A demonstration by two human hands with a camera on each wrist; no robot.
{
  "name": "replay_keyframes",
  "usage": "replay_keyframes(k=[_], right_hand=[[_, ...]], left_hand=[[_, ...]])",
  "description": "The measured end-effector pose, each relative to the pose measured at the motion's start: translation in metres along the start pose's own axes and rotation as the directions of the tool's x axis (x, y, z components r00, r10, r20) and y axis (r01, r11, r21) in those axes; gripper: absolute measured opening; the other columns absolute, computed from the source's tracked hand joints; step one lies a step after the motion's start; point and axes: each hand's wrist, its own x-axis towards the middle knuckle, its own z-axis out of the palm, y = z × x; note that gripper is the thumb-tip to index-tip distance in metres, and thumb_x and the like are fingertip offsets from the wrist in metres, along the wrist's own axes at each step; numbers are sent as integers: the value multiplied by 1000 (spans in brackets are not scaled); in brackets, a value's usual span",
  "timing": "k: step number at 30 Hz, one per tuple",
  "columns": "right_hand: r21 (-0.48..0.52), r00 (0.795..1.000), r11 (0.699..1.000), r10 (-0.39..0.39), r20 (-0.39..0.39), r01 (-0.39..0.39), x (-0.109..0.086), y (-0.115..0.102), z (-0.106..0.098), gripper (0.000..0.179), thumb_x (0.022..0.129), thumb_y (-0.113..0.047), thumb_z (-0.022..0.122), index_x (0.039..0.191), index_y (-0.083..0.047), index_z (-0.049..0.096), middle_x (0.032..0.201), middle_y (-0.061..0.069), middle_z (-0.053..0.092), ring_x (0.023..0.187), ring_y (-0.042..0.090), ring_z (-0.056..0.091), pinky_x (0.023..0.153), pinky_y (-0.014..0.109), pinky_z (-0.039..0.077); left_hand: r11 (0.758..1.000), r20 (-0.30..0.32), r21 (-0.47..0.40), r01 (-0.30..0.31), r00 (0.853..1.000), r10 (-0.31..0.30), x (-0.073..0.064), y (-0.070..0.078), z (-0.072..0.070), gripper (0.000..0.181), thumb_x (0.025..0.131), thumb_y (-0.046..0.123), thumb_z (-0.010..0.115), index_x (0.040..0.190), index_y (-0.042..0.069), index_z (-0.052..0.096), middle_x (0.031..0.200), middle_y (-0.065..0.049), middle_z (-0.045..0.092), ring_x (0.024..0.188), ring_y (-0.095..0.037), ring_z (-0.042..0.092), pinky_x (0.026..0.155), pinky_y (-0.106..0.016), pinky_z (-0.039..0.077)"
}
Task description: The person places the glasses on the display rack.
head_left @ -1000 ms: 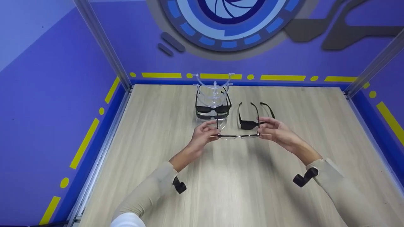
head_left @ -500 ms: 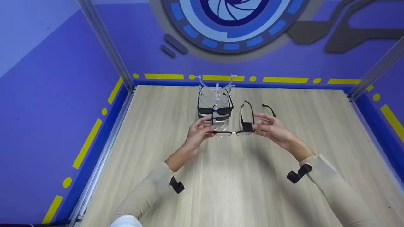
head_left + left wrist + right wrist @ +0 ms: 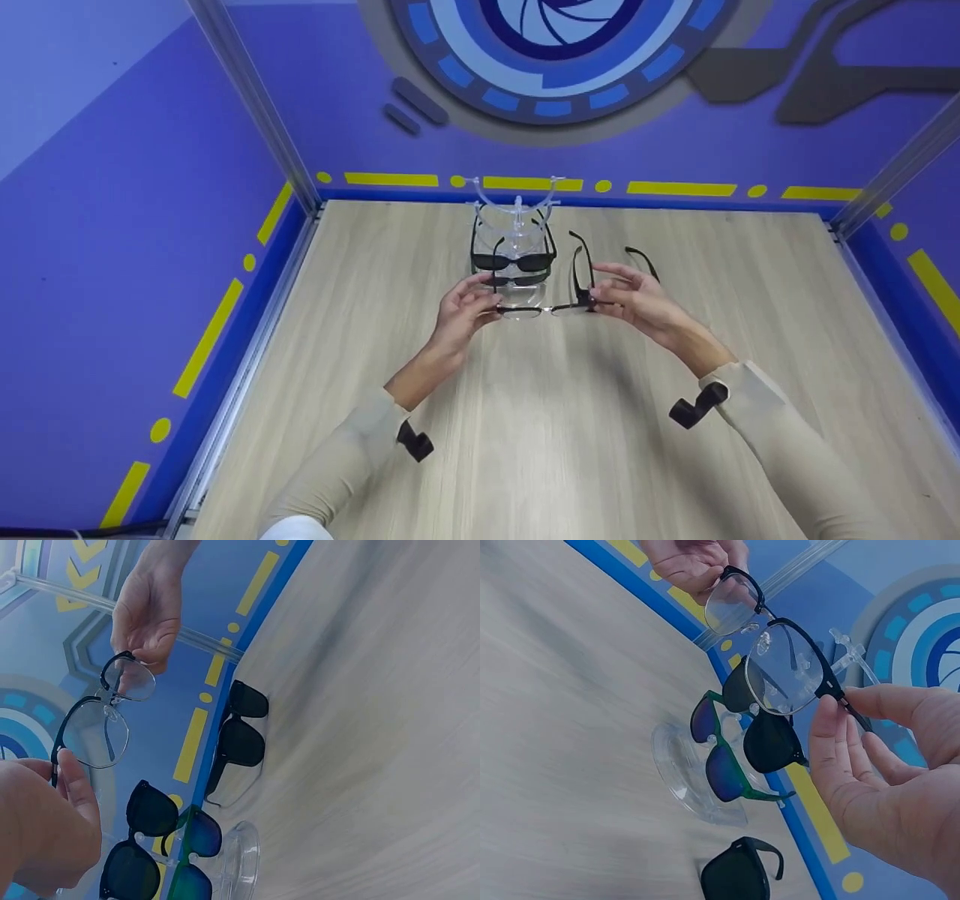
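Clear-lens browline eyeglasses [image 3: 519, 311], dark along the top of the rims, are held up above the table with their temples pointing away from me. My left hand [image 3: 457, 316] pinches them at one hinge; my right hand [image 3: 639, 307] pinches the other. Just beyond stands a clear plastic glasses rack [image 3: 517, 216]. It bears black sunglasses [image 3: 534, 262] and, below them, green-framed sunglasses [image 3: 727, 772] with bluish lenses. Another pair of black sunglasses [image 3: 244, 741] lies on the table right of the rack, partly hidden by my right hand in the head view.
The wood-grain table [image 3: 525, 450] is walled by blue-purple panels [image 3: 180, 247] with yellow marks. Metal posts [image 3: 259, 112] rise at the back corners. The rack's upper arms [image 3: 553, 184] carry no glasses, and its round base [image 3: 247, 859] sits on the table.
Both hands have carried the eyeglasses left and slightly away from me, closer in front of the rack. The camera view has shifted slightly. The other sunglasses stay where they were.
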Motion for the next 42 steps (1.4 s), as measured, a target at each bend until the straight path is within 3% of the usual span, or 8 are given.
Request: replay_keyframes(k=[6,13,21,29,42], right_hand=[[-8,1000,1000,-2,6,2,7,-2,7,57,98,4,60,150,-1,37,98,-2,69,94,13,69,88,28,59],[-7,1000,1000,-26,3,26,16,-9,12,47,98,3,62,142,-7,47,97,-2,70,92,12,69,88,28,59],[58,999,997,-42,-33,44,33,-17,17,51,97,7,61,144,0,43,93,0,70,85,12,69,83,28,60],[76,998,996,-40,-43,43,43,-22,18,39,97,7,61,133,-5,52,92,0,70,86,12,68,86,26,59],[77,994,994,-68,-90,75,59,-23,23,48,99,6,58,143,4,42,94,0,71,88,11,67,86,24,58]], left_hand=[[998,-6,-35,-44,999,44,0,7,-3,47,95,-6,61,140,-4,50,89,3,66,78,-9,65,73,-21,57],[996,-5,-39,-78,997,78,6,16,-6,48,95,-5,61,142,-5,48,88,5,67,78,-7,65,72,-20,55],[997,-47,-22,-69,997,68,24,24,-5,46,96,-3,63,140,-5,51,90,4,67,77,-7,64,71,-18,55],[997,-86,-53,-61,995,57,40,27,-5,40,96,-5,61,136,-2,57,88,3,67,74,-7,63,67,-17,54],[997,-121,-37,-68,991,63,64,31,-9,37,96,-5,61,133,-3,60,85,3,68,74,-8,62,68,-17,53]])
